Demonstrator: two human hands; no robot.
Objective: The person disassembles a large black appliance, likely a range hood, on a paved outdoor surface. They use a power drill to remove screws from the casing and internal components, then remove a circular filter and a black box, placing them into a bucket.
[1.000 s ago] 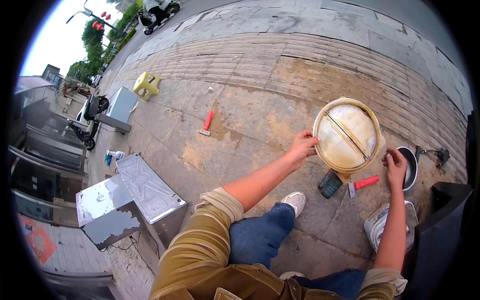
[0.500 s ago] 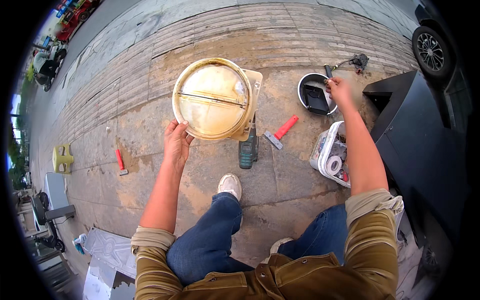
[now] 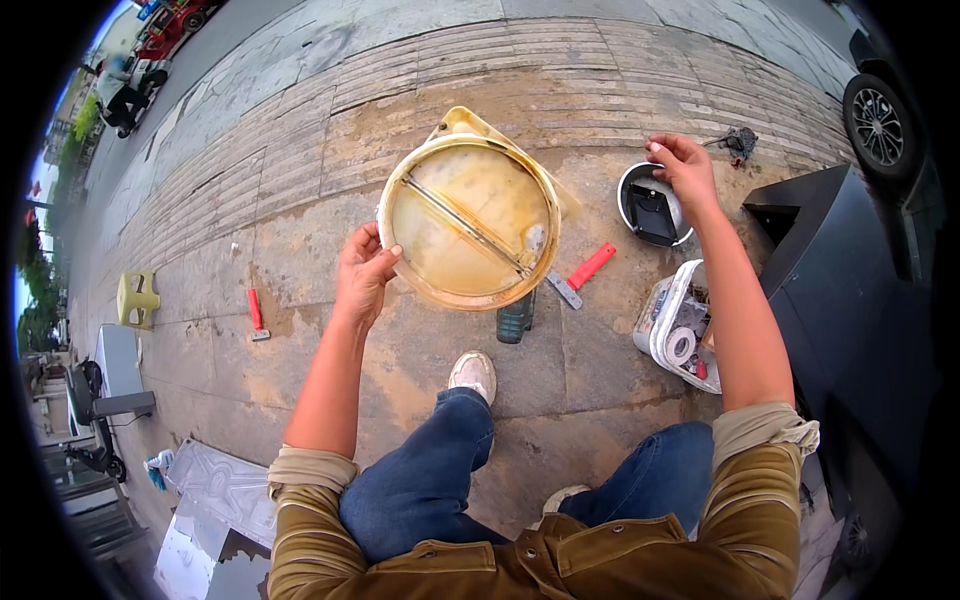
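My left hand [image 3: 362, 275] grips the left rim of a round yellowed plastic piece [image 3: 450, 235], thumb on its front face. This piece has a raised rim, a metal rod across its middle and a flange behind. My right hand [image 3: 686, 175] is raised over a round pan [image 3: 624, 190], thumb and fingers pinched together; anything between them is too small to make out. A black plastic part [image 3: 653, 217] lies in the pan. Below the round piece a green power tool [image 3: 514, 322] is partly hidden, beside a red-handled scraper [image 3: 590, 265].
A white bucket [image 3: 650, 325] with a tape roll and odds and ends stands under my right forearm. A dark metal cabinet [image 3: 850, 290] is at the right. Leftward are another red-handled scraper [image 3: 256, 315] and a yellow stool [image 3: 137, 300].
The round piece has turned, its rod now slanting down to the right, and lies further right in view. My right hand has come away from the pan's handle side.
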